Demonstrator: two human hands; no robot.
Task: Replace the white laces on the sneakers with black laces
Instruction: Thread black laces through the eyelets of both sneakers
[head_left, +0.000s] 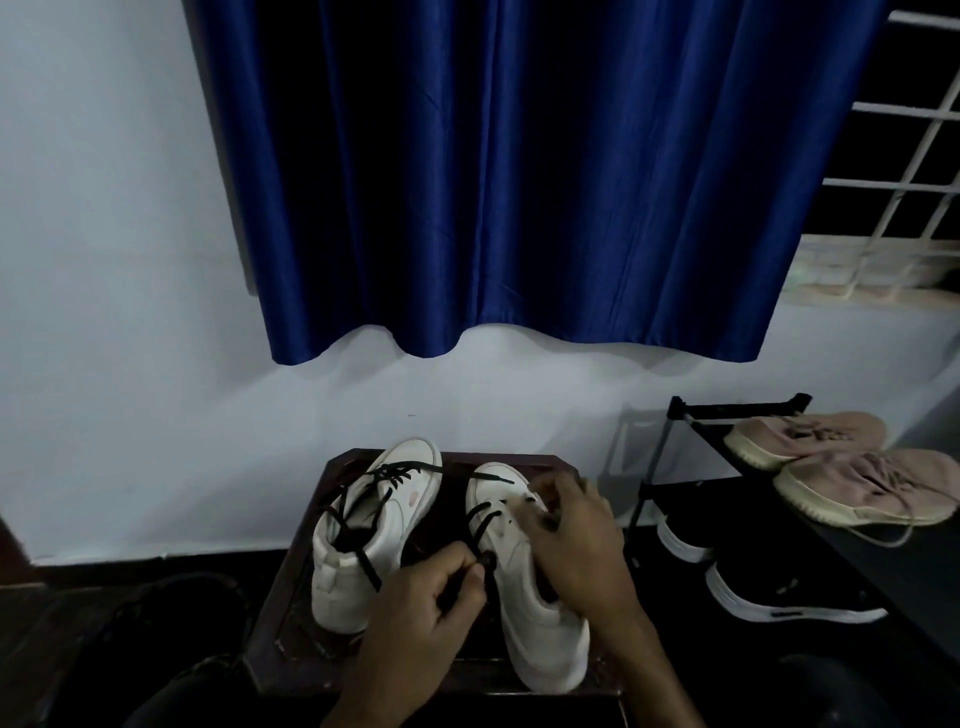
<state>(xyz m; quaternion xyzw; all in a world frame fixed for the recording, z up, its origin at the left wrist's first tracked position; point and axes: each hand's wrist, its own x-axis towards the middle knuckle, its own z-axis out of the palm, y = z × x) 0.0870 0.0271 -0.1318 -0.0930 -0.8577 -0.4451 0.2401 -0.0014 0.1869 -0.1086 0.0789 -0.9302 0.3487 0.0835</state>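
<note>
Lacing on the right-hand sneaker — black lace part-way up.
My left hand pinches the lace just beside the shoe; my right hand curls over the eyelets, grip hidden — I cannot tell what it holds. I'd pull each crossing flat before the next hole. Both sneakers stand on the stool, this heel near its front edge; shoe rack crowds the right.

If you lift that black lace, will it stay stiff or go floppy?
Probably floppy: the black lace bends between the white sneaker and the left hand pinching it. Likely light too: fingertips alone hold it.
</note>
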